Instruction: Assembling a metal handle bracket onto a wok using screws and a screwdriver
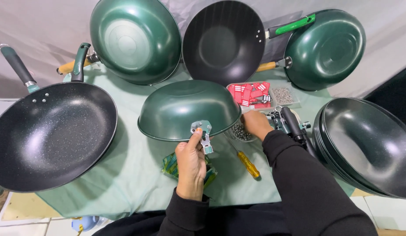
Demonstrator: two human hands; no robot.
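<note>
Left hand (190, 162) pinches metal bracket (203, 132) against rim of inverted green wok (185, 107). Right hand (254, 123) curled over rivet bowl (241, 132) (grip contents hidden). Keep bracket square, holes aligned.

From my seat this looks like a small cookware assembly workshop: around the pale green cloth (133, 175) I see several green woks (135, 39) propped up, a stack of dark pans (369, 144) without handles on the right, and a finished speckled frying pan (50, 135) on the left. A compartment tray (283, 95) of screws, a yellow-handled screwdriver (248, 164) and a metal handle bracket (202, 131) point to fitting work.
</note>
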